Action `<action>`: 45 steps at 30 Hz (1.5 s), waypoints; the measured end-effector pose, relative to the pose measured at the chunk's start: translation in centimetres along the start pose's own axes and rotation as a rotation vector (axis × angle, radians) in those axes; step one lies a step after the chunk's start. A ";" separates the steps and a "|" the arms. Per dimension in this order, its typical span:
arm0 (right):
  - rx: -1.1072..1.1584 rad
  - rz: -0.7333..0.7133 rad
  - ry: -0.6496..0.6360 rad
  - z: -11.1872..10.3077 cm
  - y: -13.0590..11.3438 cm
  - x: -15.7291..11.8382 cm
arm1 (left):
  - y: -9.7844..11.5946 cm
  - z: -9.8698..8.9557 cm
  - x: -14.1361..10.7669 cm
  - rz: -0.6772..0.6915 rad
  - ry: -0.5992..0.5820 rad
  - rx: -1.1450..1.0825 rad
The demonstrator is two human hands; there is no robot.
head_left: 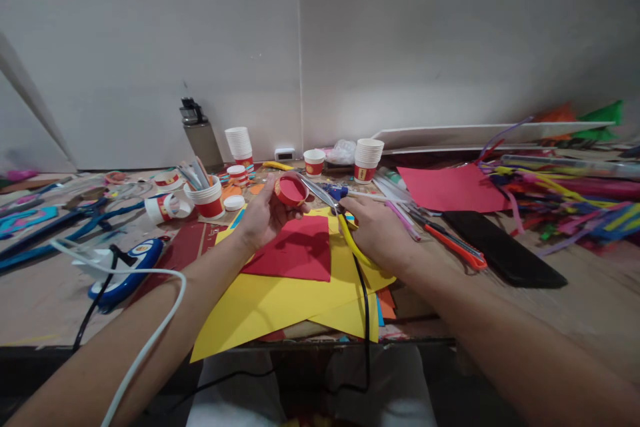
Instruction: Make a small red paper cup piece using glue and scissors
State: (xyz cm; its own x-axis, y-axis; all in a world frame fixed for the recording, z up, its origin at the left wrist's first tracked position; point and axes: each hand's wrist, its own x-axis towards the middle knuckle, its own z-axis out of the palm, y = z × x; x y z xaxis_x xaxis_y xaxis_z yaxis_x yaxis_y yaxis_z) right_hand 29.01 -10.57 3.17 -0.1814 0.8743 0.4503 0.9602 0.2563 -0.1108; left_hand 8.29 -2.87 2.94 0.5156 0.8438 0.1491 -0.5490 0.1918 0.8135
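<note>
Two hands [325, 223] hold cup [291, 189] and scissors [330, 199]

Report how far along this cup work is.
Done, apparently: the cup piece is short and red inside. In hand: the left hand holds it; the right hand holds scissors, blades by its rim. Remaining, probably: some trimming, judging by those blades. The red sheet lies on yellow paper; a cup stack stands uncut.

Around the view's centre, two tall stacks of white-and-red paper cups [369, 159] stand at 10 and 2 o'clock. Two flat red sheets [450, 188] lie at 3 and 6; one pair of yellow-handled metal scissors [349, 239], central.
</note>
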 end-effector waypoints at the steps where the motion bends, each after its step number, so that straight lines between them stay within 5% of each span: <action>1: -0.006 0.002 -0.005 0.0 0.0 0.0 | 0.0 0.0 0.0 0.011 0.010 -0.005; 8: -0.014 0.017 -0.008 0.2 0.1 0.0 | -0.3 0.1 0.1 0.097 -0.002 -0.032; 45: 0.020 -0.005 0.014 0.1 0.1 -0.1 | -0.5 0.4 -0.4 0.009 -0.001 -0.005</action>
State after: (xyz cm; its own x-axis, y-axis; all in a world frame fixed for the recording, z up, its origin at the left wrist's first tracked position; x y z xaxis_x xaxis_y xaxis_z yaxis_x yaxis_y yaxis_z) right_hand 29.08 -10.61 3.04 -0.1835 0.8672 0.4630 0.9549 0.2691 -0.1256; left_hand 8.63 -3.46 2.66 0.5117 0.8447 0.1567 -0.5569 0.1872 0.8092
